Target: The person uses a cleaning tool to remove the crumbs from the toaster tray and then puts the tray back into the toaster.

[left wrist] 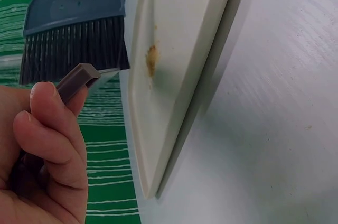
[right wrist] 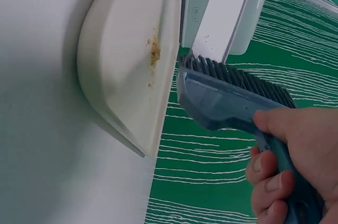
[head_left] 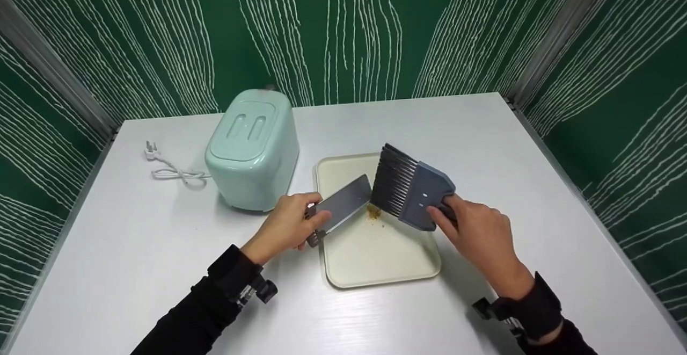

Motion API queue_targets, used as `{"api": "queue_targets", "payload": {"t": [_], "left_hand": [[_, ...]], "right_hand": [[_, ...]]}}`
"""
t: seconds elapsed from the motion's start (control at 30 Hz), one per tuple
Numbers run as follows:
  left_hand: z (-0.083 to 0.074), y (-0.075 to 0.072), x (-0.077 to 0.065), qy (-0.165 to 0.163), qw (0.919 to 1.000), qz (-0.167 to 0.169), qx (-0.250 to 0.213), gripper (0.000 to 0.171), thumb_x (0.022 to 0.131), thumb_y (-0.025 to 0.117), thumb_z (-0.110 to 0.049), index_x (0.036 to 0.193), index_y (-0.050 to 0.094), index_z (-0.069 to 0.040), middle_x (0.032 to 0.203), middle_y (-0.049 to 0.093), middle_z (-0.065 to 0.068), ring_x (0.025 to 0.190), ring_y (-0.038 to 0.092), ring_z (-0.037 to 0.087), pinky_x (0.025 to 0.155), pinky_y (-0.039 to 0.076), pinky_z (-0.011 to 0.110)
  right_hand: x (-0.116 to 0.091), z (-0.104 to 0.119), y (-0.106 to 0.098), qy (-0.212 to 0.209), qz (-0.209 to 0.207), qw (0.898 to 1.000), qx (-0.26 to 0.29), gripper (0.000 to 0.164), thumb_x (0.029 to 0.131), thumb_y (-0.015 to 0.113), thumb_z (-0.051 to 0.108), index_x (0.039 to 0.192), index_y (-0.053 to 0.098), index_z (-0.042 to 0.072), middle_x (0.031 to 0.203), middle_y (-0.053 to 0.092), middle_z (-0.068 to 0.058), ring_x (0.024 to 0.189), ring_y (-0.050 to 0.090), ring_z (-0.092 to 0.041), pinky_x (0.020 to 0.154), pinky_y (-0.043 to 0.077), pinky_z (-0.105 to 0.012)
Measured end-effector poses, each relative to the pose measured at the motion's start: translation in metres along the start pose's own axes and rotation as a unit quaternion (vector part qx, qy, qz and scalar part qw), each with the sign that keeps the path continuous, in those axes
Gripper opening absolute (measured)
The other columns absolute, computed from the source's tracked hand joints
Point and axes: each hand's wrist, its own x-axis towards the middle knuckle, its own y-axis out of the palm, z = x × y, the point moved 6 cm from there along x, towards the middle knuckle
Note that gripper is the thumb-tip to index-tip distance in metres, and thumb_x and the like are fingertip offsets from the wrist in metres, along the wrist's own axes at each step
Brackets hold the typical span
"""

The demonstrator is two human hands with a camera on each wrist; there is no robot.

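Black sleeves [head_left: 188, 317] slant inward, right grip [head_left: 481, 232] clasping a brush [head_left: 414, 191].

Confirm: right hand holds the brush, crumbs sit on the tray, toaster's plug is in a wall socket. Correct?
Wrong on the plug: it lies loose on the table, as the head view shows. The rest stands: the right hand holds the brush, and crumbs sit on the tray.
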Motion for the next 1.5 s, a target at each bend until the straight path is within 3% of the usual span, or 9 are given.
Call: {"api": "queue_targets", "payload": {"t": [0.3,0.6,0.8,1.13,1.5], "left_hand": [[0.002,0.001,0.0,-0.001,1.0,-0.002,-0.007,0.026,0.105,0.071,-0.021,0.085,0.056,-0.014,0.051,0.055,-0.008,0.032,0.051,0.005,0.036,0.037,0.023],[0.001,0.001,-0.001,-0.001,1.0,-0.001,-0.005,0.028,0.105,0.071,-0.02,0.083,0.054,-0.015,0.051,0.054,-0.007,0.032,0.051,0.005,0.036,0.036,0.023],[0.001,0.001,-0.001,-0.002,1.0,0.0,-0.005,0.029,0.105,0.071,-0.02,0.083,0.053,-0.014,0.053,0.055,-0.007,0.032,0.051,0.005,0.036,0.037,0.023],[0.001,0.0,0.0,0.004,1.0,-0.001,0.003,0.025,0.104,0.071,-0.019,0.085,0.056,-0.013,0.051,0.056,-0.007,0.032,0.05,0.004,0.038,0.034,0.022],[0.0,0.001,0.0,0.012,0.9998,-0.002,0.015,0.022,0.105,0.071,-0.019,0.088,0.058,-0.013,0.054,0.06,-0.006,0.033,0.051,0.004,0.037,0.036,0.021]], "right_hand": [[0.0,0.001,-0.009,-0.014,-0.069,0.997,0.007,0.033,0.093,0.085,0.027,0.08,0.062,0.009,0.058,0.053,-0.004,0.047,0.048,-0.02,0.045,0.036,-0.036],[-0.002,0.004,0.002,-0.029,-0.044,0.999,-0.014,0.033,0.093,0.086,0.029,0.08,0.062,0.01,0.057,0.053,-0.003,0.046,0.048,-0.02,0.043,0.035,-0.034],[-0.001,0.002,0.003,-0.002,0.002,1.0,0.014,0.029,0.096,0.082,0.033,0.09,0.068,0.009,0.058,0.055,-0.004,0.05,0.053,-0.023,0.046,0.037,-0.037],[0.0,0.0,-0.008,-0.017,-0.068,0.998,0.005,0.033,0.093,0.085,0.026,0.079,0.062,0.008,0.057,0.052,-0.004,0.047,0.047,-0.021,0.046,0.033,-0.034],[-0.001,0.004,0.004,-0.034,-0.052,0.998,-0.018,0.033,0.093,0.086,0.029,0.08,0.062,0.009,0.055,0.049,-0.002,0.044,0.047,-0.02,0.043,0.029,-0.031]]}}
